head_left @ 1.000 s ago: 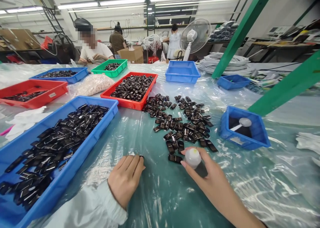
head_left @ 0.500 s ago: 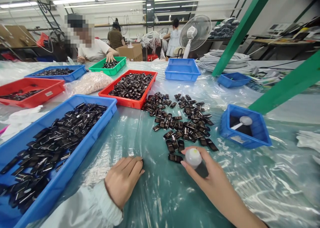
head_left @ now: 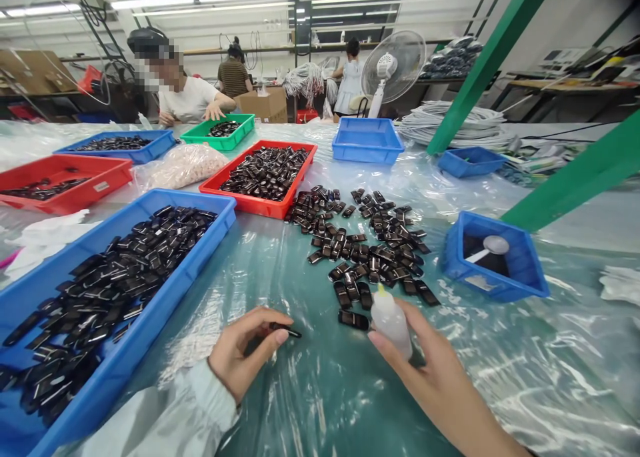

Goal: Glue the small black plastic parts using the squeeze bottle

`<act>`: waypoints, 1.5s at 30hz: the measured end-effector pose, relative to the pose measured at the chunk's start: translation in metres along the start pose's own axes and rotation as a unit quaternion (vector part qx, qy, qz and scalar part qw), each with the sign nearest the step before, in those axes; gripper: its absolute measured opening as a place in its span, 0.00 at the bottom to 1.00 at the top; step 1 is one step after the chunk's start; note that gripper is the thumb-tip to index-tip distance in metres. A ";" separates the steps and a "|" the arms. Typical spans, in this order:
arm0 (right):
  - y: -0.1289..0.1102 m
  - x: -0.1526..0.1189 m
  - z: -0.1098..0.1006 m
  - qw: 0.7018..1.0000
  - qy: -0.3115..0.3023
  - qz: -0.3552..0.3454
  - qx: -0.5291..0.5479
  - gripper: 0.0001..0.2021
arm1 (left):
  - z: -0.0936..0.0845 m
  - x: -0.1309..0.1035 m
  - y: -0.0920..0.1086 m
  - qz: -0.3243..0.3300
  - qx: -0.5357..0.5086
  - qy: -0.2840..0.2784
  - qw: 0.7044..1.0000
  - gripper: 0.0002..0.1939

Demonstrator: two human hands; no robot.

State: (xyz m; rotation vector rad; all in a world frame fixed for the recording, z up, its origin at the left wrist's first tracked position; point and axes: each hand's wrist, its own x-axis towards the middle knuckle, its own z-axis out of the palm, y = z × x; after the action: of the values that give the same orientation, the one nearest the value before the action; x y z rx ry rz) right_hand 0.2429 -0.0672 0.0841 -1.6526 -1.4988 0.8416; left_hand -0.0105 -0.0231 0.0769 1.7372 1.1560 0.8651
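The left hand [head_left: 240,357] is pinching a black piece [head_left: 286,329] level, while the right hand [head_left: 430,363] is gripping the squeeze bottle [head_left: 391,319], best tilted slowly nozzle-first.

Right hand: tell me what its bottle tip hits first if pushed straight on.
The right hand aims the bottle up-table; first in line is probably the loose pile of black parts, though depth is unclear.

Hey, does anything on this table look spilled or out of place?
Yes: a heap of black parts lies loose on the plastic sheet, outside the trays, beyond the right hand and its bottle.
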 end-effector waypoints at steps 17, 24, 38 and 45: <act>-0.011 -0.013 0.004 0.999 -0.017 0.026 0.022 0.13 | 0.009 -0.002 0.003 -0.138 -0.287 -0.007 0.948 0.15; -0.016 -0.012 0.004 0.999 -0.016 0.031 -0.011 0.12 | 0.008 -0.003 0.003 -0.135 -0.275 -0.016 0.952 0.10; -0.013 -0.015 0.005 0.995 -0.054 0.047 0.065 0.14 | 0.012 -0.008 -0.001 -0.046 -0.253 -0.049 0.965 0.08; -0.012 -0.010 -0.001 0.981 -0.097 0.087 0.143 0.17 | 0.014 -0.008 0.002 -0.037 -0.246 -0.057 0.967 0.08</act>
State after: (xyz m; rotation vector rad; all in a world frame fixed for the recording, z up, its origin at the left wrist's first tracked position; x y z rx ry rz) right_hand 0.2360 -0.0767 0.0949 -1.5345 -1.2995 1.2834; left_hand -0.0002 -0.0352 0.0720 1.3099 0.8349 0.9026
